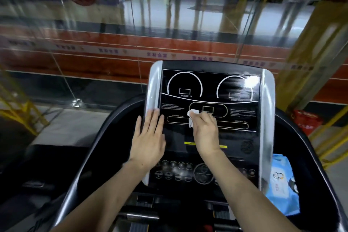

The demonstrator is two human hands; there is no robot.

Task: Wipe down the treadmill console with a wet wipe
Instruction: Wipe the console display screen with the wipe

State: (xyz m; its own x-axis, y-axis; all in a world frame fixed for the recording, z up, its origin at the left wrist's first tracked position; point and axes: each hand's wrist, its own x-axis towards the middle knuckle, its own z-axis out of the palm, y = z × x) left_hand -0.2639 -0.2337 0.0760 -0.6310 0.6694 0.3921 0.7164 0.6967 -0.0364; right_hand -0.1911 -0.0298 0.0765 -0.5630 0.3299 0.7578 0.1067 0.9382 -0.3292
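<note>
Head view is looking down on the treadmill console (211, 88), a black panel with white dial outlines and silver strips running down both of its sides. All places below are being given relative to that console.

Right hand (206, 132) is lying against the middle of the console face, its fingers curled round a crumpled white wet wipe (191, 117). The wipe is sticking out past the knuckles toward the console's left side and is touching the black panel just below the central rounded outline. The right forearm is reaching up across the lower button cluster of the console.

Left hand (148, 138) is resting flat on the console's left edge with its fingers straight and spread a little, holding nothing. Its fingertips (155, 113) are touching the lower part of the left silver strip (154, 84), and the palm is lying over the black panel beside it.

A yellow bar (189, 143) is showing on the console below the two hands, partly hidden by the right wrist. Round buttons (173, 171) are sitting in rows near the console's bottom edge, blurred by motion.

A blue pack of wipes (282, 182) is lying just beside the console's lower right corner, behind the right silver strip. A red bag (307, 120) is standing farther off to the console's right, on the floor. Beyond the console's top edge a glass wall is showing blurred reflections.
</note>
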